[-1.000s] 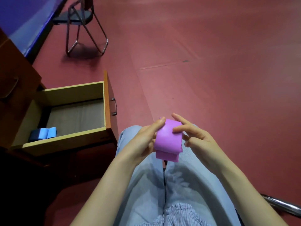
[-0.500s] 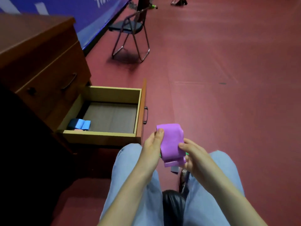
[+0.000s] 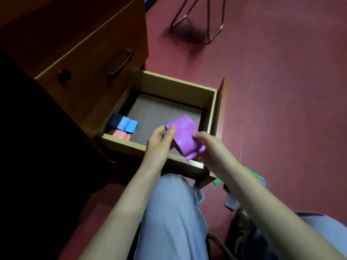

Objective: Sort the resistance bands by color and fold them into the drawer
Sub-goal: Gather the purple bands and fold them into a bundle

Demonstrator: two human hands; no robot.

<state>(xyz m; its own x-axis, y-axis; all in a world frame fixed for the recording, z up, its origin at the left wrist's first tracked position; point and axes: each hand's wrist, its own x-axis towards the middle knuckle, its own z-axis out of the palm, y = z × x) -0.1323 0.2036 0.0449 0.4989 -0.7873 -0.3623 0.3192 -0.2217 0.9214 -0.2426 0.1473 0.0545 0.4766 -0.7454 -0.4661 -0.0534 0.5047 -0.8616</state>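
A folded purple resistance band hangs above the near edge of the open wooden drawer. My left hand pinches its left end with thumb and fingers. My right hand grips its right side, thumb on top. Inside the drawer, at its left end, lie a folded blue band and a folded pink band in front of it. A green band lies on the floor beneath my right forearm, mostly hidden.
The drawer belongs to a brown wooden cabinet with a shut upper drawer and metal handle. A metal-legged chair stands on the red floor behind. My legs in light blue trousers fill the foreground.
Both hands carried the purple band forward and left, from above my lap to over the drawer. The view has tilted down closer to the drawer, and the pink band now shows.
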